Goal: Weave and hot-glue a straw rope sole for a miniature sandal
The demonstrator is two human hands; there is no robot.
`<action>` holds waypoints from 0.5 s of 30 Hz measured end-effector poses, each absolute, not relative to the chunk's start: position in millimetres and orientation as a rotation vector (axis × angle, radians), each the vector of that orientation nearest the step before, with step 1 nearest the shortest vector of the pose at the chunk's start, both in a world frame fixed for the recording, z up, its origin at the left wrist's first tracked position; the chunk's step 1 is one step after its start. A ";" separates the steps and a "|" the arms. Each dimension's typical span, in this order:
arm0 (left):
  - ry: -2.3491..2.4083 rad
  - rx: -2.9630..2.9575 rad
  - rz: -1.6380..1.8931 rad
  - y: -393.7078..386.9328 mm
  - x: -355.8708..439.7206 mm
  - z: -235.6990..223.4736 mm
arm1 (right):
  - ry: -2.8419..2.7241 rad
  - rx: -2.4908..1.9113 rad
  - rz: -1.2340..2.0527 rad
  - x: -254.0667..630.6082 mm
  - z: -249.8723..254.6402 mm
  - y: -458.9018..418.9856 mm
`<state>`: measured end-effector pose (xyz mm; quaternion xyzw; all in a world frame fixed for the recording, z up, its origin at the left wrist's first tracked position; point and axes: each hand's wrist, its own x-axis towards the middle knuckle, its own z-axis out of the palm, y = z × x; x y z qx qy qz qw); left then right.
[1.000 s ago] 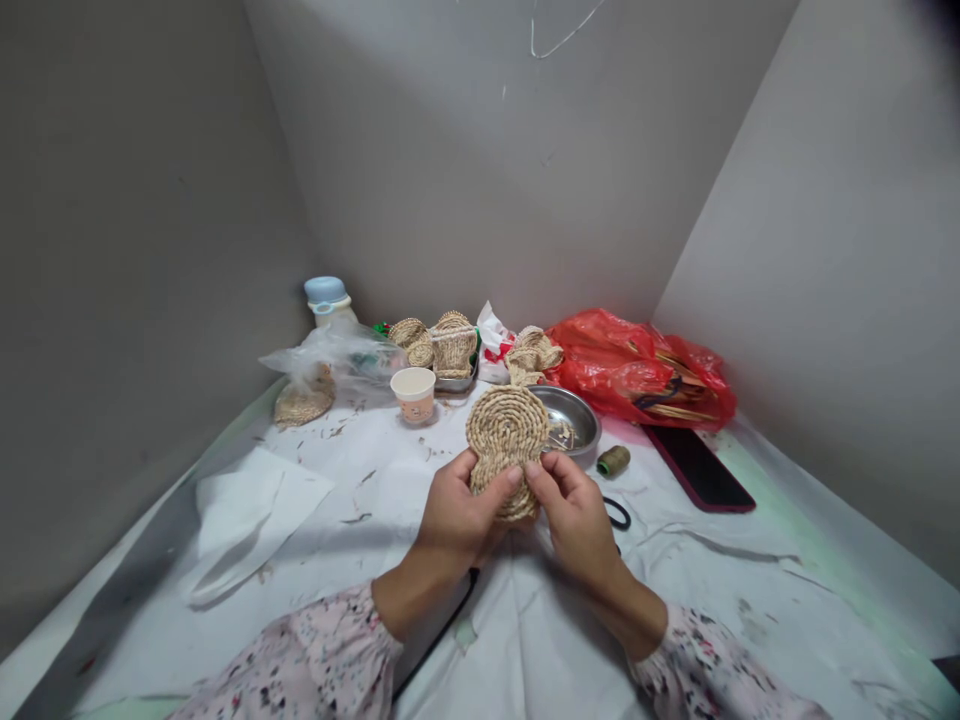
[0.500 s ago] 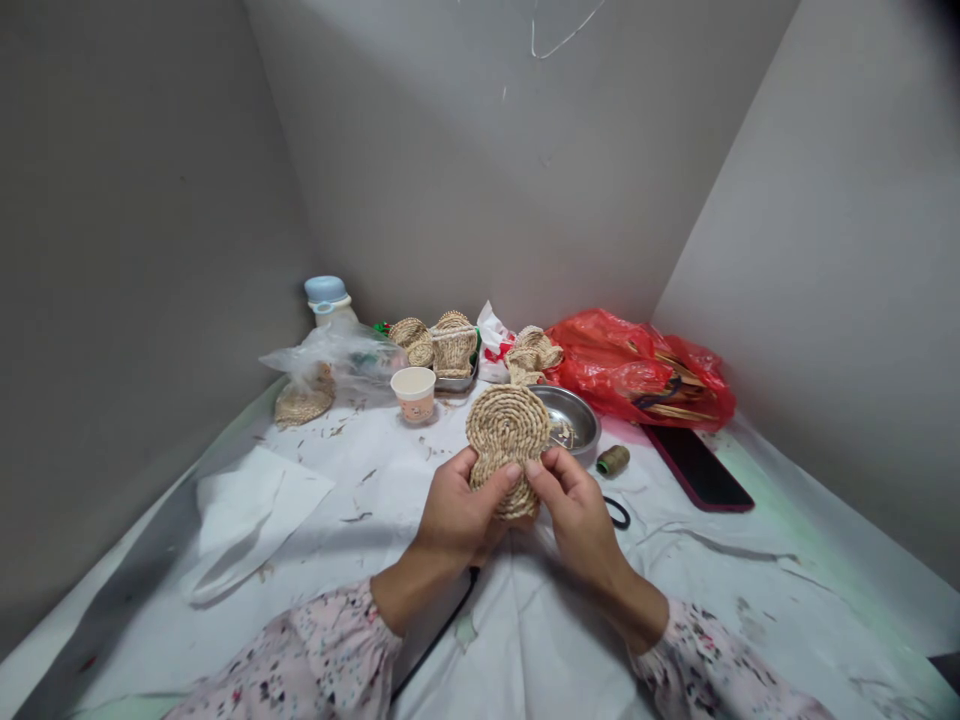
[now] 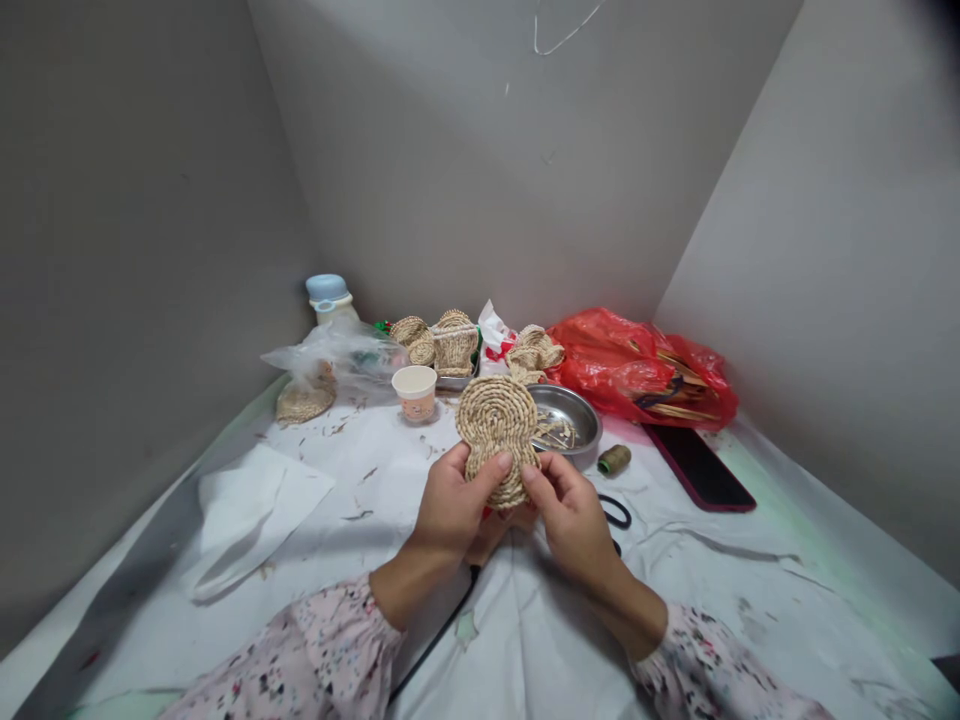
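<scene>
Between my two hands is a woven straw piece [image 3: 496, 415], shaped like a figure eight with a coiled round top and a smaller coiled bottom. My left hand [image 3: 457, 500] pinches its lower left side, thumb across the front. At the lower right edge my right hand [image 3: 574, 505] grips it with thumb and fingers. The piece is held up above the table, its face towards me. Behind it stands a shallow metal bowl [image 3: 585, 435] with straw scraps. Black scissor handles [image 3: 618, 512] show partly beside my right hand.
A paper cup [image 3: 415, 395], more woven straw pieces [image 3: 454, 350], a clear plastic bag [image 3: 337, 350] and a blue-lidded bottle [image 3: 328, 295] stand at the back. To the right are a thread spool [image 3: 614, 460], a phone [image 3: 701, 470] and a red plastic bag [image 3: 607, 365]. White cloth [image 3: 255, 510] lies left.
The woven piece has shifted slightly left and up in my hands. More of the metal bowl and the scissor handles now shows. Both hands keep their hold.
</scene>
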<state>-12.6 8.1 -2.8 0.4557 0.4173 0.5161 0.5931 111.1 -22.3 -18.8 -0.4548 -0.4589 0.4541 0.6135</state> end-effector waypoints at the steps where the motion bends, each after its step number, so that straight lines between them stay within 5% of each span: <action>1: 0.967 1.058 1.200 7.9 -12.4 -2.7 | -1.052 -1.050 1.053 111.0 -18.2 -22.5; 15: 0.854 0.895 1.223 7.9 -8.5 -1.0 | -0.994 -1.044 0.962 120.1 -26.4 -15.7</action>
